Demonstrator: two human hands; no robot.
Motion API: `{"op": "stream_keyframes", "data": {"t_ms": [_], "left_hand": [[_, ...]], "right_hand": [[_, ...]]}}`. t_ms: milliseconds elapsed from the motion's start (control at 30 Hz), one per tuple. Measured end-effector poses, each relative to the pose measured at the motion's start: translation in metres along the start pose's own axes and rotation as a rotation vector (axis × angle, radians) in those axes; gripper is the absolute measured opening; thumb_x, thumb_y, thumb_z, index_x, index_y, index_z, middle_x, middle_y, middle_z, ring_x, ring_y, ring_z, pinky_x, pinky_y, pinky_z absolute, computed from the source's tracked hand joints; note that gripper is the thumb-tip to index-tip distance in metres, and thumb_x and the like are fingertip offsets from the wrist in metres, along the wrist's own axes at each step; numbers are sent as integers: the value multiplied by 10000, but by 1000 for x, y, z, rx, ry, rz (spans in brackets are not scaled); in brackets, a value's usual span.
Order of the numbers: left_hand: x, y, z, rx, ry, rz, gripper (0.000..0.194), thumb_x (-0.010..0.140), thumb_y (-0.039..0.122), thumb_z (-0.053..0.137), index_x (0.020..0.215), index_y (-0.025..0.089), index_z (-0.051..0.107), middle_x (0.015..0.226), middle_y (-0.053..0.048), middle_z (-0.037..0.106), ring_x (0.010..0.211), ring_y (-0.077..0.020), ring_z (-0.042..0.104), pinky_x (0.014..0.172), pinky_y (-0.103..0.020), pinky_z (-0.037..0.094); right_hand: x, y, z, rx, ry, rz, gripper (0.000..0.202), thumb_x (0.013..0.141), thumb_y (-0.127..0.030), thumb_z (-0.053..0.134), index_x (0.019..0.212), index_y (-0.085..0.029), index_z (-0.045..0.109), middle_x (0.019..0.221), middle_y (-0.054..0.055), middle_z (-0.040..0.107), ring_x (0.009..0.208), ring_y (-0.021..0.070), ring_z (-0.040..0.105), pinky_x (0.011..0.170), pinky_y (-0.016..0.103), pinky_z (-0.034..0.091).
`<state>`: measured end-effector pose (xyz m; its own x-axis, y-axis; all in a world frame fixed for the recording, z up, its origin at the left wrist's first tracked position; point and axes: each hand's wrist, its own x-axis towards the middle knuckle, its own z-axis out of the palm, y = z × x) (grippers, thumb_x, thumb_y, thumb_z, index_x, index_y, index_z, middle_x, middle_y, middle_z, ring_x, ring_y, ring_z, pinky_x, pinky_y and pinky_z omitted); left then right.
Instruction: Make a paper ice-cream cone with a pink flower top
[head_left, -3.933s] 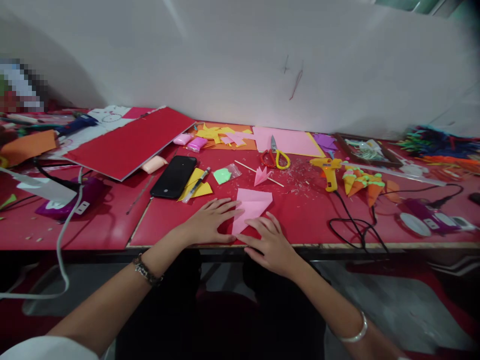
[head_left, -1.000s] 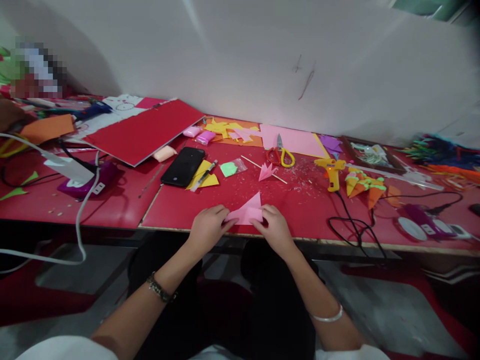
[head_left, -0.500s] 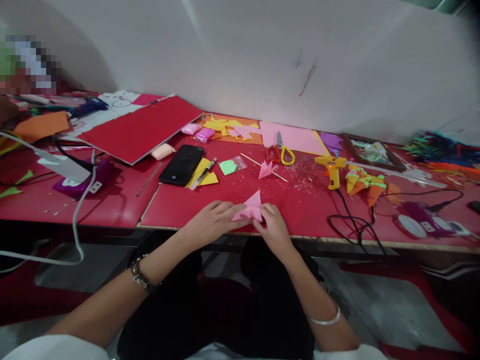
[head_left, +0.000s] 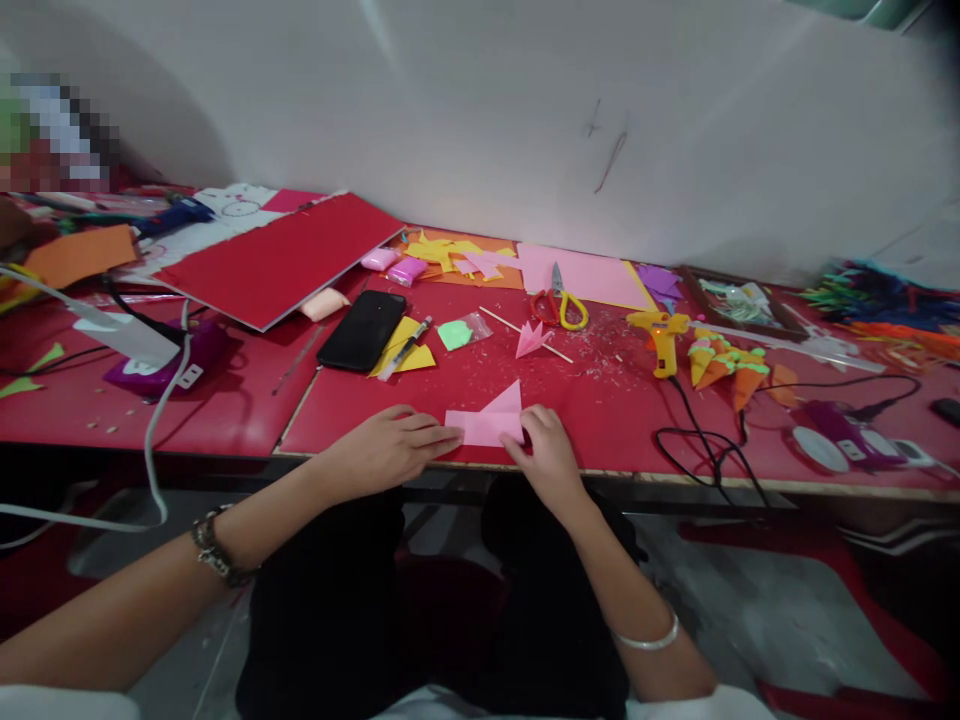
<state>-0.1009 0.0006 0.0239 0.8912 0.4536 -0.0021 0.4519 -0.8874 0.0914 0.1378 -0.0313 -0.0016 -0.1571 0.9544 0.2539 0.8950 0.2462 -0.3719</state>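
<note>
A folded sheet of pink paper (head_left: pixel 486 427) lies at the table's front edge, a pointed flap standing up toward the back on its right side. My left hand (head_left: pixel 390 448) has its fingers together on the paper's lower left corner. At the right end, my right hand (head_left: pixel 551 455) pinches the paper between thumb and fingers. Just behind it, a pleated pink paper piece (head_left: pixel 531 340) sits on a thin wooden stick (head_left: pixel 561 353). Scissors (head_left: pixel 559 305) with one red and one yellow handle lie farther back.
Left of the paper are a black phone (head_left: pixel 362 330), a pen (head_left: pixel 406 348) on yellow paper and green clay (head_left: pixel 455 334). A yellow glue gun (head_left: pixel 660 340) with its cable stands right, beside orange paper cones (head_left: pixel 724 365). A red board (head_left: pixel 285 260) leans at the back left.
My left hand has slid left along the pink paper, and more of the paper's left part shows. My right hand stays at its right end.
</note>
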Motion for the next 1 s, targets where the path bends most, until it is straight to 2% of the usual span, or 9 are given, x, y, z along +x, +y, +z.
{"op": "stream_keyframes", "data": {"t_ms": [100,167,300,367,500,700,1000], "left_hand": [[-7,-4,-2,-31,5,-7,444,847,335,375,1288,308,328,1255,3,485,1122,-167,423,980,-327,198],[-8,-6,-2,-39,13,1,455,843,384,371,1289,307,329,1258,5,482,1134,-170,416,996,-333,182],[-7,-7,-3,-42,21,21,454,842,410,367,1278,284,357,1261,1,479,1124,-173,423,987,-329,213],[-6,-6,-4,-43,19,25,451,840,410,373,1270,273,374,1263,-5,477,1119,-175,424,973,-326,239],[-7,-4,-5,-49,16,15,454,839,405,379,1270,262,378,1256,-11,485,1120,-179,421,954,-324,276],[-14,-6,2,-52,44,-14,449,838,386,383,1267,253,384,1246,-1,496,1143,-184,418,957,-336,299],[-18,-3,2,-53,62,-52,443,816,302,405,1255,245,403,1239,6,502,1141,-169,425,965,-320,323]], "right_hand": [[-4,-5,1,-9,99,56,298,783,-337,477,1001,-135,503,920,102,517,872,225,452,776,347,397],[-8,-10,2,-66,136,14,386,798,-279,464,1160,-145,447,1045,126,493,967,236,430,853,368,372],[-14,-16,4,-233,31,-308,403,833,-173,410,1178,-375,458,1251,32,427,1137,233,342,984,464,212],[-15,-16,4,-263,-24,-368,400,832,-195,429,1150,-435,464,1328,-19,365,1185,245,297,997,517,131],[-14,-12,-5,-256,-112,-308,461,812,-127,432,1141,-447,474,1356,-40,337,1201,244,297,1004,494,156],[-18,-10,-34,-249,-249,-247,534,738,-37,446,1135,-387,512,1392,-25,275,1258,258,227,1015,459,207],[-27,1,-48,-270,-237,-136,462,748,-81,415,1090,-354,565,1359,18,335,1264,266,230,978,461,275]]}}
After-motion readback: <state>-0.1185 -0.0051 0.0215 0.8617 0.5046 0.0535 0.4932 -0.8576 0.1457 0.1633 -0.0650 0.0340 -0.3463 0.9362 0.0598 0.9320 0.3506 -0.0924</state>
